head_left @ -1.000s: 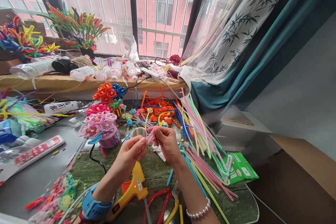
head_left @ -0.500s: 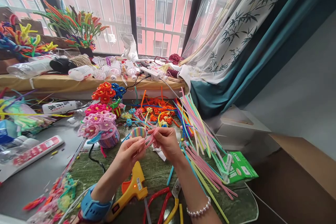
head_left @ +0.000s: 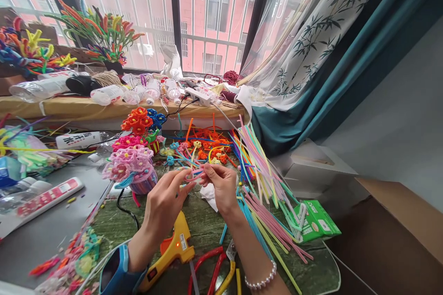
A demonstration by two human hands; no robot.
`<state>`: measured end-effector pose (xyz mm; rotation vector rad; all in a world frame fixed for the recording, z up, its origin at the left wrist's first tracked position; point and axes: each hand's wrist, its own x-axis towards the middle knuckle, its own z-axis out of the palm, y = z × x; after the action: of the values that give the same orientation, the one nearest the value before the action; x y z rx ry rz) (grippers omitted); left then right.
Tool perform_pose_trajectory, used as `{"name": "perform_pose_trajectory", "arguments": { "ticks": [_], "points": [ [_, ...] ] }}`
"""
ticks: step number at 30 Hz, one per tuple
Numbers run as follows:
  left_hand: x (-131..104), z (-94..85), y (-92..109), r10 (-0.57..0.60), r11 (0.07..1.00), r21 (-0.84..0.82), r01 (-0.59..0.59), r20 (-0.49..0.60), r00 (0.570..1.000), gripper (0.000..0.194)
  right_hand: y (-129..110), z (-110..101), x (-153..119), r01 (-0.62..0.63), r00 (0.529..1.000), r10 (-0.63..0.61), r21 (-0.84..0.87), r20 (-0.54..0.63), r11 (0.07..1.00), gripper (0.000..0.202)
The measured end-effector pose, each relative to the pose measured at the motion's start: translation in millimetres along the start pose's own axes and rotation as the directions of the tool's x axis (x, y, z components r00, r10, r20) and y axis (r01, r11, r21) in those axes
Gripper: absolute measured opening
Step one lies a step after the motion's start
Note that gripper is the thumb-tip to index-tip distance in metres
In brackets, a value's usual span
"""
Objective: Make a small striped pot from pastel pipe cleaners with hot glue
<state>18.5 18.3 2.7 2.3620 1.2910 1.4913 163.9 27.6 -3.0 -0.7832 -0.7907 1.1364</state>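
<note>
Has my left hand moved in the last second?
Yes. Judged against the yellow glue gun, your left hand has shifted slightly up the picture, away from it.

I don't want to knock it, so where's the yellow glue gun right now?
In the head view, the yellow glue gun lies low, slightly left of centre, between the blue watch and the tool with red and yellow handles.

A slender pink pipe cleaner [head_left: 196,175] (partly hidden) curves, raised, between left hand [head_left: 164,198] and right hand [head_left: 224,190].
</note>
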Motion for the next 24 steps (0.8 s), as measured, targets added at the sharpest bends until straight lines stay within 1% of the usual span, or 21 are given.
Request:
{"name": "perform_pose_trajectory", "arguments": {
  "ticks": [1,2,4,6,9,13,18,24],
  "points": [
    [-1.2,0.9,-1.3,0.067,0.996,0.055,-0.066,-0.026,0.997,0.020,1.1,1.0,-0.6,-0.009,1.000,0.009,0.009,0.003,1.000,0.026],
    [-2.1,1.7,-2.0,0.113,0.989,0.097,-0.108,-0.051,0.992,0.020,2.2,1.9,-1.3,-0.018,1.000,0.018,0.020,0.007,1.000,0.025],
    [-3.2,2.5,-2.0,0.158,0.977,0.155,-0.144,-0.083,0.984,0.019,3.8,3.5,-2.7,-0.034,0.999,0.033,0.041,0.021,0.999,0.024],
    [-3.0,1.5,-0.4,0.163,0.975,0.170,-0.145,-0.097,0.982,0.019,4.7,4.8,-3.9,-0.045,0.998,0.043,0.053,0.036,0.998,0.023],
    [-2.3,-1.2,2.3,0.149,0.979,0.152,-0.133,-0.100,0.984,0.018,5.3,6.1,-4.8,-0.056,0.997,0.053,0.059,0.053,0.997,0.025],
    [-2.3,-2.7,2.9,0.158,0.982,0.126,-0.143,-0.115,0.981,0.018,5.9,6.7,-5.0,-0.068,0.996,0.064,0.053,0.063,0.996,0.028],
    [-2.8,-2.5,2.4,0.115,0.990,0.096,-0.104,-0.107,0.988,0.018,6.5,7.1,-5.2,-0.080,0.995,0.077,0.041,0.070,0.996,0.029],
    [-3.8,-2.7,1.3,0.136,0.985,0.122,-0.122,-0.113,0.984,0.019,6.5,7.0,-5.8,-0.102,0.991,0.097,0.054,0.087,0.993,0.029]
  ]
}}
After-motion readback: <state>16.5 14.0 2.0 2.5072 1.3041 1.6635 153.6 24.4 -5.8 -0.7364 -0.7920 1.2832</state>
